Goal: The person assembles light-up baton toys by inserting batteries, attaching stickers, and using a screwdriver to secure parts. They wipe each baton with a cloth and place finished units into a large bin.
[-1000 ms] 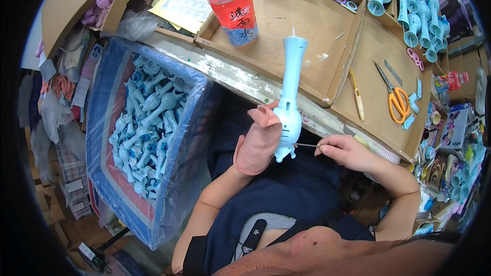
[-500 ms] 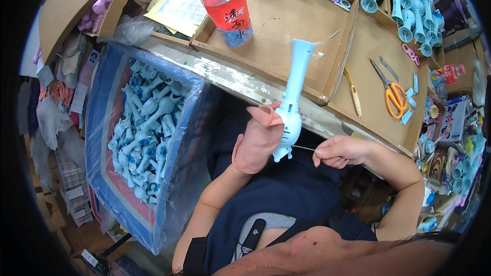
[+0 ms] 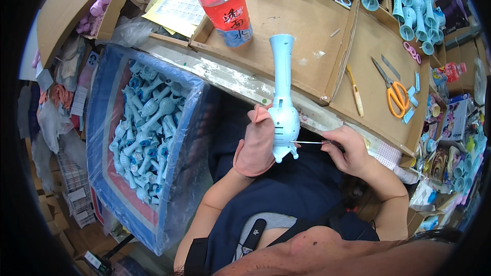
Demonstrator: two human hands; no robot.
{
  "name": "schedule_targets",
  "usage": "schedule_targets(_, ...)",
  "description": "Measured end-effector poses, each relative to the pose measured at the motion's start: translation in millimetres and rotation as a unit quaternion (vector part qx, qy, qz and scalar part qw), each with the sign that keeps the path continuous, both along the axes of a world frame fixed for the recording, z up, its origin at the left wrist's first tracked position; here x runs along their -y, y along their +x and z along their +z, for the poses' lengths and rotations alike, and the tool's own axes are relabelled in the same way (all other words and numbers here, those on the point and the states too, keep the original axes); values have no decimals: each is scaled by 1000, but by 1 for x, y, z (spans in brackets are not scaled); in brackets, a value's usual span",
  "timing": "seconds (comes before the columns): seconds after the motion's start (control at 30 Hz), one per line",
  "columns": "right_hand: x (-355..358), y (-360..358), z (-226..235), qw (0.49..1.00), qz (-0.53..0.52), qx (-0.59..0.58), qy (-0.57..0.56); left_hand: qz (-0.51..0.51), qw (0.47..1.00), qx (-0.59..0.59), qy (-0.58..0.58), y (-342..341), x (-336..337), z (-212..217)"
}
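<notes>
My left hand, in a pink glove, grips a light blue plastic casing by its round, slotted body. The casing stands nearly upright, its long flared stem pointing away from me and small prongs at the near end. In my closed right hand is a thin screwdriver with a dark handle, mostly hidden by the fingers. Its metal shaft points left, and the tip meets the lower right side of the casing; whether it enters a hole I cannot tell.
A plastic-lined bin of similar light blue casings stands left. On the bench are a cardboard tray, a red-capped bottle, orange-handled scissors, a yellow-handled tool and small pink scissors. More blue casings lie at far right.
The casing has turned more upright, its stem swinging left. My right hand has shifted slightly, and the screwdriver's handle now shows, its shaft lying more level against the casing.
</notes>
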State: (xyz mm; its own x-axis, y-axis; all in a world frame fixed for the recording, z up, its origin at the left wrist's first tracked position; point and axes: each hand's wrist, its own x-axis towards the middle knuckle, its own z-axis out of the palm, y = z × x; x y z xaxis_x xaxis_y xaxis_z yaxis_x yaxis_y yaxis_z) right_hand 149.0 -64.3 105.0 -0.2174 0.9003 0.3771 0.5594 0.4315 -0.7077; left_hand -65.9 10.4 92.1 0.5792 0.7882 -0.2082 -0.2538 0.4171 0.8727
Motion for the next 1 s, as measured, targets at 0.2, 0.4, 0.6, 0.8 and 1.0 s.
schedule_targets(0.2, 5, -5, -3, 975, -99, -159, -117, 8, 991, 14, -134, 1, 3, -3)
schedule_targets(0.4, 8, -12, -6, 966, -122, -184, -136, 25, 986, 54, -155, 0, 2, -1)
schedule_targets(0.6, 14, -22, -17, 952, -122, -272, -71, -19, 979, -111, 171, -3, 1, -4)
schedule_targets(0.8, 18, -18, -10, 976, -40, -212, -38, -40, 920, -206, 332, -10, 0, -9)
schedule_targets(1.0, 12, -14, 3, 984, -46, -134, -107, -34, 957, -140, 251, -8, 1, -14)
